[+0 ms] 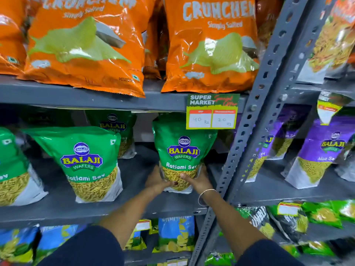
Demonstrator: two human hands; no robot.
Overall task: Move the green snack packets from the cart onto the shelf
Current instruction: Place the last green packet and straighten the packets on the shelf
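Both hands on Ratlami Sev packet, upright on middle shelf.
My L hand & R hand grip pinching its bottom corners; price tag just above.

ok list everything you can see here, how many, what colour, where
Crunchex chip bags: at least three, orange, top shelf
Balaji Ratlami Sev packets: at least four, green, middle shelf; the held packet stands upright at the right end
price tag: one, green and yellow, hanging from the top shelf edge; reads 40 Rs and 20 Rs
Balaji Aloo Sev packets: at least two, purple, right-hand rack
blue snack packets: several, bottom shelf
green packets: several, lower right rack
shelf upright: one, grey, perforated, between the racks
bangle: one, metallic, right wrist
left hand: on the held packet's lower left
right hand: on its lower right
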